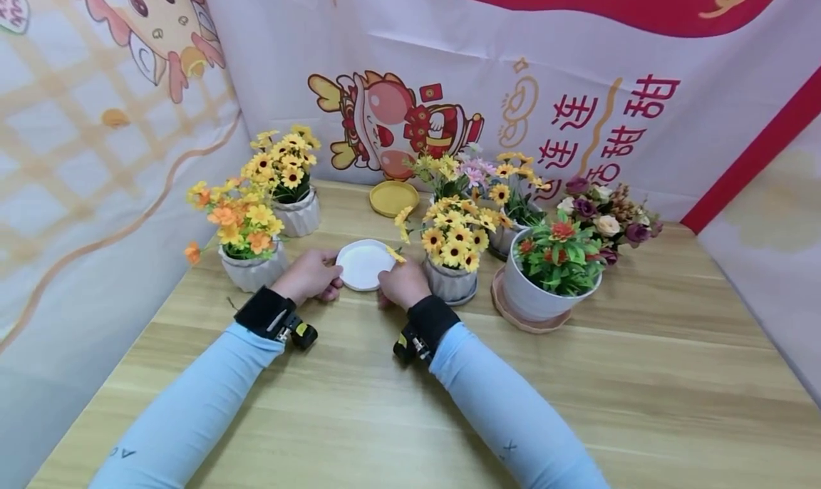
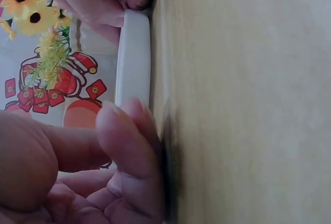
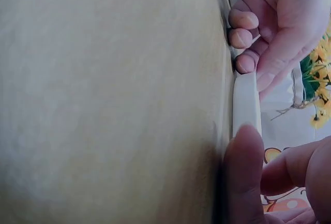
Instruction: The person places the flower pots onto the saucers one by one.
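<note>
A shallow white saucer [image 1: 365, 262] lies at tabletop level in the middle of the head view. My left hand [image 1: 310, 275] pinches its left edge between thumb and fingers. On the opposite edge, my right hand [image 1: 405, 284] does the same. Seen side-on in the left wrist view, the saucer's pale rim [image 2: 135, 61] runs between the two hands, very close to the wood. The right wrist view shows that rim [image 3: 245, 102] too, with fingertips at both ends. Beside my right hand stands a pot of yellow daisy-like flowers [image 1: 454, 238], and one yellow bloom hangs over the saucer's right side.
Orange and yellow flowers [image 1: 251, 222] stand in a pot left of my left hand, with another yellow pot [image 1: 298, 214] behind. A yellow saucer [image 1: 394, 199] lies near the back. To the right, a white pot [image 1: 545, 289] sits on a pink saucer [image 1: 539, 326], with purple roses [image 1: 608, 225] behind.
</note>
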The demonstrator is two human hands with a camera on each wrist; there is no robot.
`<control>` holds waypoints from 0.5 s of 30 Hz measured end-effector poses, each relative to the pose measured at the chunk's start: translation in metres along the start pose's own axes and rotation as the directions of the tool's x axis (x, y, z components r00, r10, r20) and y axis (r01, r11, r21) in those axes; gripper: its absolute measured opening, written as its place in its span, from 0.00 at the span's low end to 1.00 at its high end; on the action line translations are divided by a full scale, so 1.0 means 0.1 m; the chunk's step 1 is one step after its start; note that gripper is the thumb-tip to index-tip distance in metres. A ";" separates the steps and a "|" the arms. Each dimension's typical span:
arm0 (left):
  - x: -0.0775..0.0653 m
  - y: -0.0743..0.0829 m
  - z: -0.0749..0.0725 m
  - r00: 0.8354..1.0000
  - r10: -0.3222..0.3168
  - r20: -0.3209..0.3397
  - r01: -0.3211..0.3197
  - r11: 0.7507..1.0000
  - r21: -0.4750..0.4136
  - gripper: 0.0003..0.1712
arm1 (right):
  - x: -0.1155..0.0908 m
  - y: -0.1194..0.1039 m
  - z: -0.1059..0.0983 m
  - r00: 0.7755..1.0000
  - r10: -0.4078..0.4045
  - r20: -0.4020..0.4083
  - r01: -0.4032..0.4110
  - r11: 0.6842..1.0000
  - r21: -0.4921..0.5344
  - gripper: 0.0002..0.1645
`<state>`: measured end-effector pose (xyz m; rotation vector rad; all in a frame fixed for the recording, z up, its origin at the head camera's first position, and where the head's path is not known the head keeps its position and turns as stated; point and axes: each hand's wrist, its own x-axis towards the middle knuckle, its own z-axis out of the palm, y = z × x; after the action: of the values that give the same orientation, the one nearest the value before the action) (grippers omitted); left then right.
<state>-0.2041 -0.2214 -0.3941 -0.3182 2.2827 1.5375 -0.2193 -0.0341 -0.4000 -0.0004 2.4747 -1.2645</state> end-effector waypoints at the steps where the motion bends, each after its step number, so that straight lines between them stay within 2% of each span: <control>1: -0.01 0.00 -0.01 1.000 0.005 -0.002 -0.005 1.000 -0.003 0.32 | 0.00 0.00 0.00 1.000 0.003 -0.001 -0.003 1.000 0.028 0.13; 4: -0.07 -0.02 -0.04 0.999 0.046 0.012 -0.046 0.999 0.001 0.34 | -0.01 0.01 0.00 1.000 -0.001 -0.006 0.001 0.996 0.087 0.12; 7: -0.19 -0.06 -0.08 0.995 0.095 0.021 -0.095 0.995 0.034 0.34 | -0.01 0.01 0.00 1.000 0.001 0.006 -0.002 0.991 0.136 0.11; 10: -0.36 -0.12 -0.16 0.989 0.148 0.026 -0.149 0.985 0.085 0.33 | -0.01 0.01 0.00 1.000 0.007 0.019 -0.011 0.980 0.197 0.08; 15: -0.69 -0.19 -0.32 0.979 0.201 -0.030 -0.195 0.970 0.146 0.28 | -0.03 0.03 0.00 1.000 0.004 0.017 -0.008 0.973 0.231 0.06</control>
<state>-0.1395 -0.2595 -0.3702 -0.0876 2.5085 1.4598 -0.2161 -0.0315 -0.4015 0.0552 2.2971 -1.5365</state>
